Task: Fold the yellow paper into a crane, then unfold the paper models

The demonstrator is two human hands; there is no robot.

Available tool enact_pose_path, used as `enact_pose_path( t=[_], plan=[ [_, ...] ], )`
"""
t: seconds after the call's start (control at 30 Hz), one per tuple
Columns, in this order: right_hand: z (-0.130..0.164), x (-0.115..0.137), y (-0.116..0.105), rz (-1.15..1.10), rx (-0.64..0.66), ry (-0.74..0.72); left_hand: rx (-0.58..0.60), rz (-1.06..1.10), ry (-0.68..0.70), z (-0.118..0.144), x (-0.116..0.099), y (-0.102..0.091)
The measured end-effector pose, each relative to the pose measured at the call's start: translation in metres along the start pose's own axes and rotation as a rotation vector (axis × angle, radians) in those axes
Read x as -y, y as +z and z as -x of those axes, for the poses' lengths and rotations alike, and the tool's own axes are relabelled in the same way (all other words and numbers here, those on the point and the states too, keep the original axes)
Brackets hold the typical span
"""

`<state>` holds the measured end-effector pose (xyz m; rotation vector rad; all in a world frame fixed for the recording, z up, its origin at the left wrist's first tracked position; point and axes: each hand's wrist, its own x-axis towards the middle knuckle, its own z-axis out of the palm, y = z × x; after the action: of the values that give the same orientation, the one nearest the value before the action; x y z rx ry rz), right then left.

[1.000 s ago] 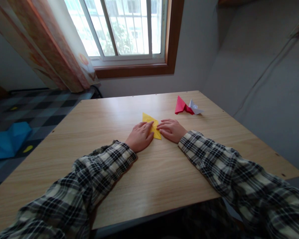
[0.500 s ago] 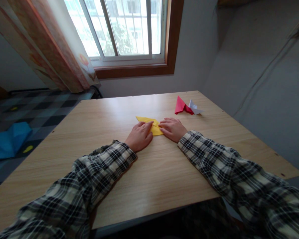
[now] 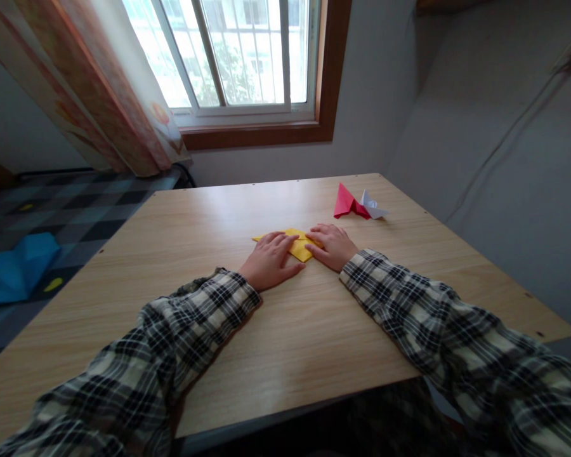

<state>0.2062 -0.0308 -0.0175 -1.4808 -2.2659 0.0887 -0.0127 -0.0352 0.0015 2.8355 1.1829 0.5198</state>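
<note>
A folded piece of yellow paper (image 3: 301,249) lies flat on the wooden table (image 3: 285,343), with a pointed tip sticking out to the left. My left hand (image 3: 269,260) rests on its left part, fingers stretched out and thumb apart on the table side. On the right part lies my right hand (image 3: 332,246), palm down, its fingers extended over the paper's edge. Both hands hide portions of the sheet, so its full outline cannot be made out.
Folded red paper (image 3: 346,202) and folded white paper (image 3: 372,206) stand together at the table's back right. A blue folded paper (image 3: 21,266) lies on the checked cloth (image 3: 99,219) to the left. Behind the table are a window (image 3: 247,57) and a wall.
The yellow paper has turned a little on the table, its left tip now lower and farther left. My left thumb has spread away from the fingers. My right hand has barely shifted.
</note>
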Motion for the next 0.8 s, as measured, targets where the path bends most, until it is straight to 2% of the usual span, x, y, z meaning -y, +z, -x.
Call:
enact_pose_path(
  t=[0.27, 0.8],
  plan=[
    [0.0005, -0.0024, 0.0021, -0.056, -0.035, -0.069, -0.036, -0.006, 0.007, -0.0014, -0.0002, -0.0003],
    [0.0016, -0.0007, -0.0015, -0.146, -0.114, -0.247, -0.013, -0.016, -0.003, -0.0025, -0.0034, -0.0072]
  ],
)
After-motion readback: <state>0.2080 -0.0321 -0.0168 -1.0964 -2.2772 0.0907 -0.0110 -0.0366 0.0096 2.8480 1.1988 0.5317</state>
